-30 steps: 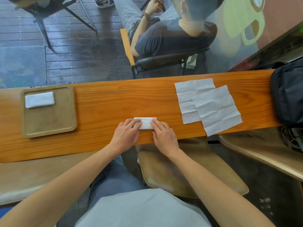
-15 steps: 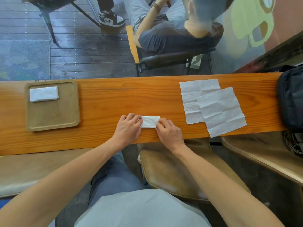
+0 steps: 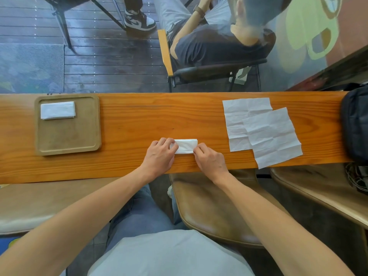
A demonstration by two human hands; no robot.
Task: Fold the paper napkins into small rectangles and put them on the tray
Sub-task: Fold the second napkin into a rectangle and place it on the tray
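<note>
Folded napkin (image 3: 186, 146) (on the counter (image 3: 139, 120)) pinched by both hands.

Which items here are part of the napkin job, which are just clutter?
Job:
folded napkin, held between left hand and right hand
tray with one finished napkin on it
two unfolded napkins, overlapping, on the counter

Lying about:
black bag at the counter's right end
brown stools below
</note>
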